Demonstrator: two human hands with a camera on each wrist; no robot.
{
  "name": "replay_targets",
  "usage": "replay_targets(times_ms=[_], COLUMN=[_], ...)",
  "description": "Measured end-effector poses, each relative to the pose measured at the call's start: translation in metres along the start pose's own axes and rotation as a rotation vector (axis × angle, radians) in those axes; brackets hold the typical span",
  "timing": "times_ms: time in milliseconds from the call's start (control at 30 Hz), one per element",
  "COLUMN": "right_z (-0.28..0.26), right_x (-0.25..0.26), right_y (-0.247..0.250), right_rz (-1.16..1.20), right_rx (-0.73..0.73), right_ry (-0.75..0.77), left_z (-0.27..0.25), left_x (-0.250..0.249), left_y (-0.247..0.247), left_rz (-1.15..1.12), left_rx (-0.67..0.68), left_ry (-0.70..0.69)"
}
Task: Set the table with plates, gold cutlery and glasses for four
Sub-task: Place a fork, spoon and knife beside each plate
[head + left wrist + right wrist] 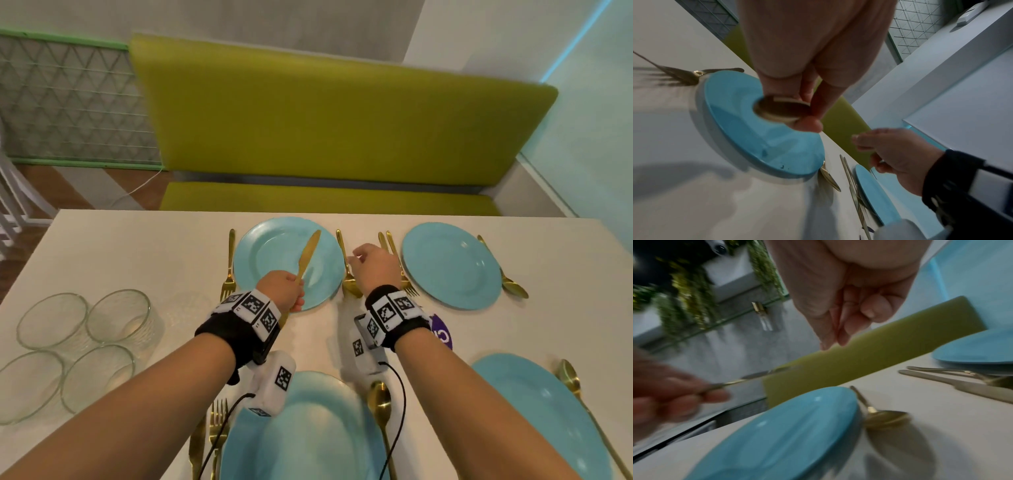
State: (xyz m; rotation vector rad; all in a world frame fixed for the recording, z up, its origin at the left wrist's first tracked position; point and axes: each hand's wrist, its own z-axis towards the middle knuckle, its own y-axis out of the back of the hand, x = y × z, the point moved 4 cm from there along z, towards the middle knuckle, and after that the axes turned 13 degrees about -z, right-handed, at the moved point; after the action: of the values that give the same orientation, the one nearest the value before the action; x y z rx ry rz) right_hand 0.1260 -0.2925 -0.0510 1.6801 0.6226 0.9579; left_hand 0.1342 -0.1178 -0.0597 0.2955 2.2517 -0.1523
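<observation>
My left hand (286, 289) grips a gold knife (309, 254) by its handle and holds it slanted over the far left blue plate (267, 253). In the left wrist view the knife's handle end (781, 110) sits between thumb and fingers. My right hand (368, 262) hovers with loosely curled fingers above a gold spoon (350, 281) just right of that plate, holding nothing. The right wrist view shows the right hand's fingers (844, 324) empty. Three more blue plates lie at the far right (452, 265), near left (315, 435) and near right (541, 418).
Several clear glasses (85, 342) stand grouped at the table's left. Gold cutlery lies beside each plate: a fork (228, 270), a knife and fork pair (394, 255), spoons (508, 279) (380, 404) (575, 387). A green bench (342, 120) runs behind the white table (137, 246).
</observation>
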Motion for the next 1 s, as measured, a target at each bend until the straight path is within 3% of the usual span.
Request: replay_targets(times_ms=[133, 233, 400, 500, 733, 1000], right_z=[-0.06, -0.105, -0.172, -0.206, -0.27, -0.264], right_x=[0.048, 0.074, 0.108, 0.128, 0.17, 0.18], right_y=[0.0, -0.008, -0.015, -0.013, -0.017, -0.022], right_rz=[-0.043, -0.121, -0.142, -0.152, -0.235, -0.342], right_rx=[0.013, 0.024, -0.086, -0.225, -0.332, -0.41], right_ry=[0.299, 0.429, 0.514, 0.576, 0.69, 0.804], left_z=[-0.023, -0.043, -0.088, -0.111, -0.148, -0.15], left_x=[-0.001, 0.003, 0.015, 0.022, 0.039, 0.027], left_y=[0.022, 0.047, 0.092, 0.116, 0.178, 0.192], left_rz=[0.039, 0.05, 0.084, 0.062, 0.099, 0.205], left_rx=[0.005, 0.027, 0.11, 0.138, 0.18, 0.265], left_ry=[0.002, -0.043, -0.088, -0.105, -0.118, -0.118])
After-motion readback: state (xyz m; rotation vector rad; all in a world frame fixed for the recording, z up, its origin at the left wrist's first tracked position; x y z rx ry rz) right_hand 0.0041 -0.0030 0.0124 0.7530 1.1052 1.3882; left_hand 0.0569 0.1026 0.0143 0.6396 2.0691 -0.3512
